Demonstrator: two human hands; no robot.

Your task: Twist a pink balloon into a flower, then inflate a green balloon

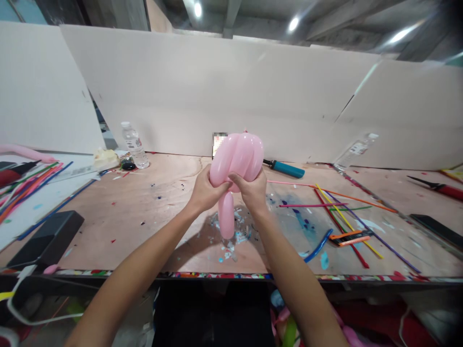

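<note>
A pink balloon (237, 156), bent into several rounded lobes side by side, is held up over the middle of the table. One straight pink segment hangs down below the lobes. My left hand (208, 190) grips the balloon at its lower left, its thumb pressed near the joint. From the lower right, my right hand (253, 190) holds the same balloon, the thumb beside the other one. Fingers behind the balloon are partly hidden. A small pink knob shows at the top.
Behind stand a teal pump (287, 169), a phone-like screen (219, 140) and a bottle (135, 147). Uninflated balloons (340, 207), an orange cutter (350, 237) and a blue balloon piece (319, 246) lie right. A black box (47, 238) sits left; a white partition (217, 91) closes the back.
</note>
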